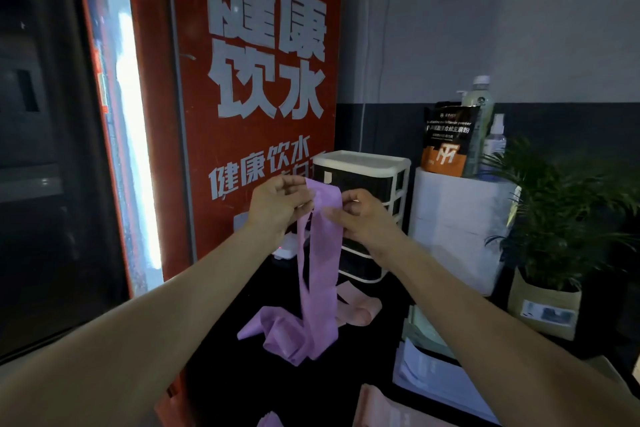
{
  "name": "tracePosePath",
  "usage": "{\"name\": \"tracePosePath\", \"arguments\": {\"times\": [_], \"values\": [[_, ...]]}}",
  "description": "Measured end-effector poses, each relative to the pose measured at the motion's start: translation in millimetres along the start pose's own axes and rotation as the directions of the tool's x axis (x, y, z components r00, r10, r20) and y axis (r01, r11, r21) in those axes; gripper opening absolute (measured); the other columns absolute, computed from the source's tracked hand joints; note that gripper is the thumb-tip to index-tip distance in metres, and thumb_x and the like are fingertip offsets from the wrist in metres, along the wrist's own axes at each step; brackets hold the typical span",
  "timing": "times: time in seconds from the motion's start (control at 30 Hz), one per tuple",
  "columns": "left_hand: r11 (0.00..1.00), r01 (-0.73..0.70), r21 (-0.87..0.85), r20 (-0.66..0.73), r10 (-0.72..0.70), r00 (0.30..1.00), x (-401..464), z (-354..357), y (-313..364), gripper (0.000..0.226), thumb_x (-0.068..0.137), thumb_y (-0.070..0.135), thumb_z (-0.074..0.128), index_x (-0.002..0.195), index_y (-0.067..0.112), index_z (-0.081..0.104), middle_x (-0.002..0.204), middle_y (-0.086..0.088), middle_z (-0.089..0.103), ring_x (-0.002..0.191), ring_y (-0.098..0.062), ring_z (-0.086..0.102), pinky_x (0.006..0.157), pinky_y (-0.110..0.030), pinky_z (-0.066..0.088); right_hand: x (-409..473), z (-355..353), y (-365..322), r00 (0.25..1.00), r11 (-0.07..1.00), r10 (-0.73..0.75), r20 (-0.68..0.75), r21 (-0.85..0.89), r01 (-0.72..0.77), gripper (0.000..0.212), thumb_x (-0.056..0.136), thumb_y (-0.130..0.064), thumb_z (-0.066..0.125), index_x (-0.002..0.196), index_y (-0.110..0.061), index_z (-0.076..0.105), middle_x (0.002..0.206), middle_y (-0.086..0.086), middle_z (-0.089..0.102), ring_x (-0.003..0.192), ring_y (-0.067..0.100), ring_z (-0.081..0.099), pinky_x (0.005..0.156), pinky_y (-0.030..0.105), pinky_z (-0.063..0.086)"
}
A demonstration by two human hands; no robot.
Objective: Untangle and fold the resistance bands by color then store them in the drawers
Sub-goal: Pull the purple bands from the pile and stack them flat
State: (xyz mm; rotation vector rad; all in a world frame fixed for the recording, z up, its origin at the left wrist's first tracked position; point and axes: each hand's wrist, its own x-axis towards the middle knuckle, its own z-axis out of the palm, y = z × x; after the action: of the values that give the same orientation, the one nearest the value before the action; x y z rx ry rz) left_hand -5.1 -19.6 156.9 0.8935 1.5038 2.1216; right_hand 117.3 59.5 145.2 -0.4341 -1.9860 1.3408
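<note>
A long purple resistance band [322,253] hangs from both my hands down to the dark tabletop, where its lower part lies bunched. My left hand [277,204] pinches its upper end on the left. My right hand [360,215] pinches the band's right edge just beside it. A pink band [360,310] lies on the table behind the purple heap. The white-framed drawer unit [363,163] with dark drawers stands right behind my hands, its drawers look closed.
A red poster panel [256,80] rises on the left. A white box [457,218] with a pouch and bottles stands right of the drawers. A potted plant [554,218] is at the right. Papers [426,367] and a pink sheet [391,409] lie near the table's front.
</note>
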Motion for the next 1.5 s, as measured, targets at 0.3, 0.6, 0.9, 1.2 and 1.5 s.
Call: {"name": "tracePosePath", "arguments": {"times": [0.3, 0.6, 0.9, 1.2, 1.5], "values": [[0.967, -0.114, 0.228, 0.217, 0.063, 0.974, -3, 1, -8, 0.03, 0.084, -0.007, 0.057, 0.107, 0.011, 0.065, 0.101, -0.016, 0.065, 0.087, -0.019, 0.061, 0.086, -0.03, 0.053, 4, 10, 1, 0.996, 0.967, 0.062, 0.056, -0.249, -0.047, 0.047, 0.076, -0.01, 0.073, 0.112, -0.01, 0.044, 0.093, -0.005, 0.047, 0.085, 0.008, 0.047, 0.058, 0.012, 0.04], [0.475, -0.482, 0.736, 0.38, 0.299, 0.875, 1, -15, -17, 0.011, 0.08, 0.013, 0.07, 0.078, 0.014, 0.059, 0.082, 0.011, 0.043, 0.069, -0.001, 0.043, 0.06, -0.004, 0.036, 6, -14, 15, 0.979, 0.603, -0.188, 0.075, -0.778, 0.175, 0.027, 0.086, -0.005, 0.051, 0.111, -0.005, 0.061, 0.108, 0.012, 0.053, 0.094, 0.023, 0.055, 0.076, 0.026, 0.045], [0.882, -0.004, 0.47, 0.147, -0.074, 0.986, 6, -29, -30, 0.014, 0.096, 0.01, 0.047, 0.082, 0.014, 0.051, 0.083, -0.004, 0.053, 0.078, -0.017, 0.046, 0.066, -0.027, 0.042, -4, -51, 46, 0.967, 0.736, -0.129, -0.22, -0.675, -0.056, 0.018, 0.086, -0.005, 0.06, 0.1, -0.007, 0.071, 0.103, 0.014, 0.066, 0.091, 0.021, 0.061, 0.078, 0.023, 0.042], [0.759, 0.292, 0.582, 0.321, -0.545, 0.775, 2, -70, -44, 0.029, 0.079, 0.032, 0.067, 0.091, 0.006, 0.07, 0.09, -0.012, 0.07, 0.081, -0.022, 0.064, 0.068, -0.028, 0.052, -14, -71, 57, 0.931, 0.938, 0.287, -0.227, -0.13, -0.321, 0.02, 0.068, -0.015, 0.082, 0.063, -0.006, 0.065, 0.067, 0.013, 0.057, 0.062, 0.02, 0.049, 0.059, 0.029, 0.043], [0.368, 0.035, 0.929, 0.149, -0.458, 0.877, 4, -94, -61, 0.054, 0.085, 0.061, 0.048, 0.053, 0.018, 0.04, 0.056, -0.001, 0.04, 0.054, -0.014, 0.035, 0.058, -0.026, 0.029, -22, -83, 74, 0.911, 0.893, 0.362, -0.197, -0.206, -0.399, 0.032, 0.077, -0.024, 0.075, 0.056, -0.004, 0.061, 0.051, 0.005, 0.042, 0.047, 0.013, 0.037, 0.046, 0.021, 0.032]]}}
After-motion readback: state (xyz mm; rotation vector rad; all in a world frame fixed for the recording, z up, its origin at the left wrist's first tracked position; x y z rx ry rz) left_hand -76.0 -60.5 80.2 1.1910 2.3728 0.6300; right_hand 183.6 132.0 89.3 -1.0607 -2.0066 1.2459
